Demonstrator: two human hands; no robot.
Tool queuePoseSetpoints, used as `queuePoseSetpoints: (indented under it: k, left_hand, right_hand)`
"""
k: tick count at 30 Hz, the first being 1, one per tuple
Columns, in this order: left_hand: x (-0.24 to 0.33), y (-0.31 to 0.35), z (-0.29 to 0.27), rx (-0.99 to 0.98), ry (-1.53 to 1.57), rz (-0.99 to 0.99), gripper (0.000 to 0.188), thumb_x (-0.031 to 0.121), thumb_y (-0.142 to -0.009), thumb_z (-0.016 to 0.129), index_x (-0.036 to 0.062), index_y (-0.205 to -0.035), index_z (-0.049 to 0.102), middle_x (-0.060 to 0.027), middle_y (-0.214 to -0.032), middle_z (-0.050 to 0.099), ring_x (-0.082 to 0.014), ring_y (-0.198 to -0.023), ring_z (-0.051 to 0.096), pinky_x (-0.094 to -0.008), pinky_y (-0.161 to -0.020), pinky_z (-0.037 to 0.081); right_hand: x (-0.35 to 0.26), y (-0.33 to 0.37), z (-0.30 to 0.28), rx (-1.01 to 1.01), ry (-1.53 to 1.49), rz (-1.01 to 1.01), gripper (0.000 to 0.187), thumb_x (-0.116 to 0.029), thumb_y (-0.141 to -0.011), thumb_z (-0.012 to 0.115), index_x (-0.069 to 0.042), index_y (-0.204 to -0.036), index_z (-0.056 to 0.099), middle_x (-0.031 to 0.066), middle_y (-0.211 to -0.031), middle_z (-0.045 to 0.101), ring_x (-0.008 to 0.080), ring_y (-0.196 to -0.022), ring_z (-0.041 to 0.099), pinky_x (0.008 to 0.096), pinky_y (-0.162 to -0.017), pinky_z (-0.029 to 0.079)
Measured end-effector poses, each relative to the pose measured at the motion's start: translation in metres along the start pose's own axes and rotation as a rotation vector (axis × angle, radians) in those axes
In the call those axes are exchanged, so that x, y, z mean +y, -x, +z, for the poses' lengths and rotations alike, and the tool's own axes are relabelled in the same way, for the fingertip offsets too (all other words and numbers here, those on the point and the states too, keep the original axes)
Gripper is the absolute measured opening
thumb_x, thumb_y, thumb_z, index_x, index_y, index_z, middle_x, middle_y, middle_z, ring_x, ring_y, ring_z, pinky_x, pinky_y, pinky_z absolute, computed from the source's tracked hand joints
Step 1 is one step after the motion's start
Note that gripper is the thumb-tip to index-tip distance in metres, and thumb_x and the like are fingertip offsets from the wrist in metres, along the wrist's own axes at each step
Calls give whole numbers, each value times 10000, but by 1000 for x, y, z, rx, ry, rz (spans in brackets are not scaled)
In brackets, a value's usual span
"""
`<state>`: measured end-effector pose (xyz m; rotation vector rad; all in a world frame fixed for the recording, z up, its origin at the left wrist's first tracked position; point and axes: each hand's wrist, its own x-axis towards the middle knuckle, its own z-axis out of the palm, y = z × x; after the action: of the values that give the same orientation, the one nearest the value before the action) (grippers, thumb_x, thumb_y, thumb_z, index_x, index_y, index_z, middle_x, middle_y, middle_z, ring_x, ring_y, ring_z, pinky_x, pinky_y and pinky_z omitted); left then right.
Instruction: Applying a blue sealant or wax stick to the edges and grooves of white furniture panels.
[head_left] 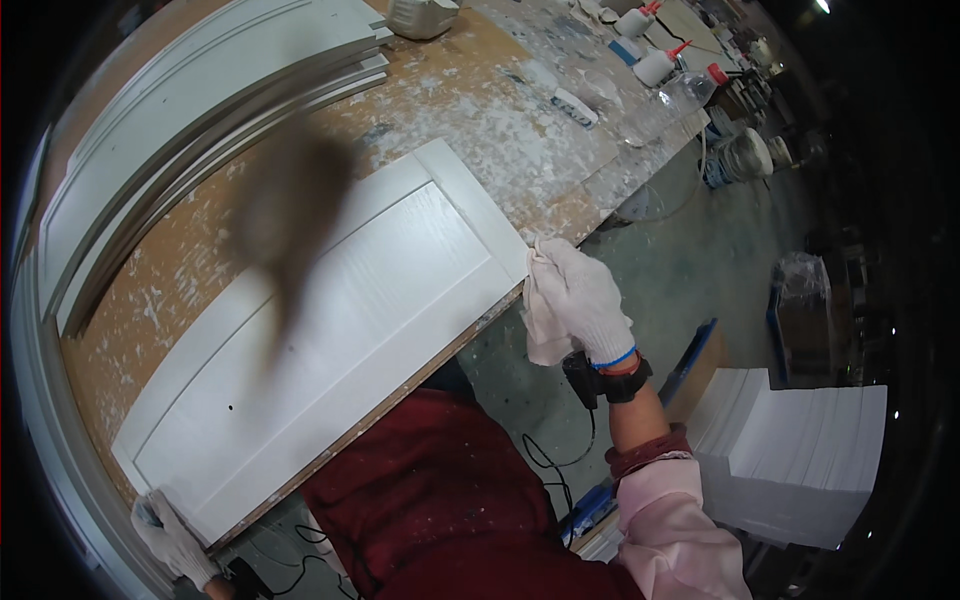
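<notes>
A white framed panel [330,340] lies at a slant on the worktable, its near long edge along the table's front edge. My right hand [585,295], in a white knit glove, is closed on a pale cloth [545,325] at the panel's right corner. At the lower left, my gloved left hand [172,540] grips the panel's left end near the corner; its fingertips look greyish and are partly hidden. One small dark spot [231,407] shows on the panel's face. A blurred brown shape [295,200] covers part of the panel and table.
More white panels [200,85] are stacked at the far left of the paint-spotted table [480,130]. Glue bottles [655,66] and a clear plastic bottle [680,100] stand at the far right. White boards [790,430] are piled to my right. Black cables [560,465] hang below.
</notes>
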<state>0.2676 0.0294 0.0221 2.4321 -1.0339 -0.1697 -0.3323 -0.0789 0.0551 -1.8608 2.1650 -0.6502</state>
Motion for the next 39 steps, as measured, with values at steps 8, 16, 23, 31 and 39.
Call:
queuePoseSetpoints:
  k: [8, 16, 23, 31, 39]
  left_hand:
    - [2, 1, -2, 25, 40, 39, 524, 346, -947, 644, -68, -1249, 533, -150, -1150, 633, -201, -1044, 592, -320, -951, 450]
    - [2, 1, 7, 62, 0, 44, 537, 349, -943, 652, -71, -1254, 527, -154, -1144, 633, -206, -1042, 594, -321, -950, 450]
    - [5, 3, 3, 79, 27, 43, 512, 323, -942, 660, -62, -1254, 532, -148, -1136, 634, -198, -1034, 596, -302, -944, 451]
    - [12, 8, 5, 58, 7, 31, 486, 306, -951, 646, -60, -1248, 532, -147, -1133, 630, -198, -1030, 592, -306, -951, 448]
    - [1, 6, 5, 36, 54, 11, 515, 348, -966, 616, -60, -1264, 521, -156, -1168, 625, -223, -1075, 590, -330, -976, 438]
  right_hand:
    - [11, 1, -1, -26, -369, 160, 281, -210, -936, 578, 10, -1102, 633, 112, -979, 691, 168, -901, 648, 304, -787, 506]
    - [33, -11, -18, -36, -872, 398, 224, -200, -970, 572, 11, -1024, 621, 6, -887, 621, 69, -808, 562, 239, -718, 476]
    - [40, -7, -33, -34, -794, 396, 227, -187, -974, 562, 11, -1064, 625, 6, -918, 623, 73, -831, 569, 245, -741, 482]
    - [-9, -1, -12, -21, -154, 3, 295, -222, -907, 565, -35, -1124, 637, 201, -1040, 671, 321, -939, 669, 366, -808, 526]
    - [-11, -7, -9, -105, -75, -46, 265, -259, -891, 576, -49, -1043, 632, 164, -964, 676, 366, -890, 650, 418, -753, 523]
